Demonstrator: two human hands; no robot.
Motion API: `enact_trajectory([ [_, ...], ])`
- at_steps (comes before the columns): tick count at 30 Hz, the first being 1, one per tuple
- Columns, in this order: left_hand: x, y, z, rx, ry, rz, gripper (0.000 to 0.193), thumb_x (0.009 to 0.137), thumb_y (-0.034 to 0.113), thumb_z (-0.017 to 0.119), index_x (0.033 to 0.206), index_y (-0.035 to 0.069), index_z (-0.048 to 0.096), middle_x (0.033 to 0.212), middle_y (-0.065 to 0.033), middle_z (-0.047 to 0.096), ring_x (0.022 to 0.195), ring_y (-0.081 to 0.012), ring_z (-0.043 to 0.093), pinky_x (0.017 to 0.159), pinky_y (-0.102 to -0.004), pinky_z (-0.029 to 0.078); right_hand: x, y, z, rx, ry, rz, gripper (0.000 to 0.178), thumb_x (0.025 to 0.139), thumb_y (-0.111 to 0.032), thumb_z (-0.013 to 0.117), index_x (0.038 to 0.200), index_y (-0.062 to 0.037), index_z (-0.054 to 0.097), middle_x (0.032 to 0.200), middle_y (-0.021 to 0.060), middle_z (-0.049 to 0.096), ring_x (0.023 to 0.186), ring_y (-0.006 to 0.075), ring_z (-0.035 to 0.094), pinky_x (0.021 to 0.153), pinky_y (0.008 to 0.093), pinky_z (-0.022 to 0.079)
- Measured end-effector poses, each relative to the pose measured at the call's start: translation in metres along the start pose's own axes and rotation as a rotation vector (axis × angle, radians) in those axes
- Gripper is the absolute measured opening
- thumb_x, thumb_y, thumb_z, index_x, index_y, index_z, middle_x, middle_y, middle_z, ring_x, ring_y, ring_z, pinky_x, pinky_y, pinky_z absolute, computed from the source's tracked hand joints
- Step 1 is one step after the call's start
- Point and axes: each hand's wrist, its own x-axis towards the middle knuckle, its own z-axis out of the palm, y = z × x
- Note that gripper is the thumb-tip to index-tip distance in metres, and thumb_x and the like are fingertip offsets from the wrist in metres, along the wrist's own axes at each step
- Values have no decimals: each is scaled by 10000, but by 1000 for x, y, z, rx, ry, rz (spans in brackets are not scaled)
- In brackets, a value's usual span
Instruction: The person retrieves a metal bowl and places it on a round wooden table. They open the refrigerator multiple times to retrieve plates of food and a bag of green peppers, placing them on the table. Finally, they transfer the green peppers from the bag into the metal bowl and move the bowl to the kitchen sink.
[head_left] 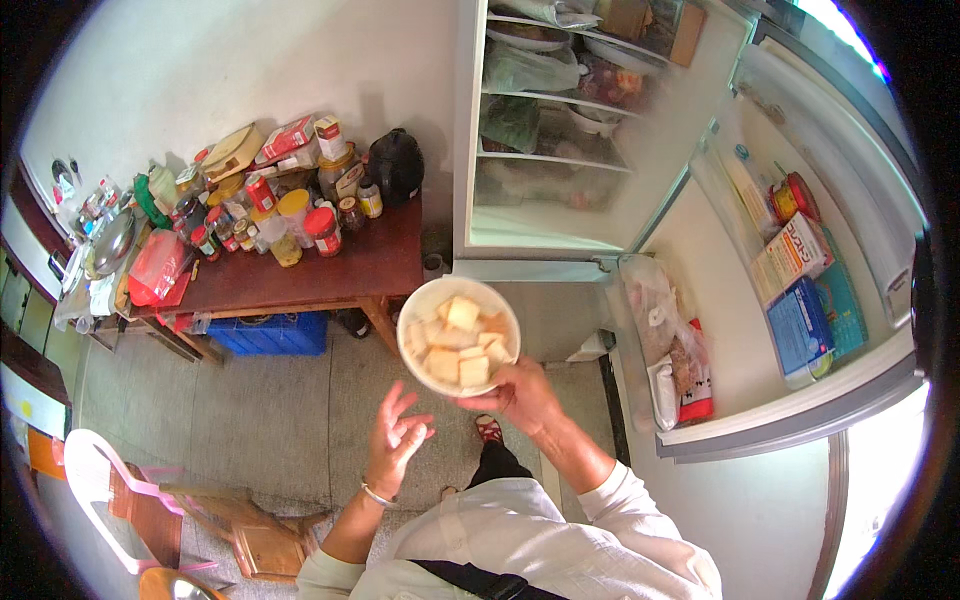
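My right hand [523,398] grips a white bowl [411,352] by its near right rim, thumb at the edge and fingers underneath. Pale yellow cut cubes [462,314] fill the bowl; whether they are tofu or something else I cannot tell. Just below and left of the bowl, my left hand [397,436] hangs apart from it, fingers spread and nothing in them. A bracelet circles that wrist. Ahead and to the right of the bowl stands a refrigerator [466,180] with its door open.
Bags and dishes crowd the refrigerator shelves [560,98]. Boxes, a jar and bags fill the swung-out door [722,405] at right. Along the wall a dark red table [350,262] carries several jars, with a blue crate [268,336] beneath. A wooden chair [268,552] stands at lower left.
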Motion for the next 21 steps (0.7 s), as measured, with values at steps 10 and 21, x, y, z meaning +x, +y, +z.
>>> enact_trajectory([
  [10, -79, 4, -36, -281, 120, -20, 562, 795, 128, 493, 1292, 21, 252, 1247, -150, 411, 1116, -272, 449, 908, -426, 417, -35, 57, 34, -243, -182, 318, 494, 730, 15, 443, 1191, 96, 286, 1113, 230, 465, 930, 338, 560, 692, 435, 547],
  [21, -188, -33, -27, -662, 543, 174, 553, 688, 18, 475, 1231, 8, 371, 1231, -107, 452, 1135, -217, 439, 951, -364, 367, -50, 112, 60, -431, -597, 633, 539, 764, -110, 512, 1212, 73, 275, 1111, 238, 475, 943, 341, 561, 730, 452, 529],
])
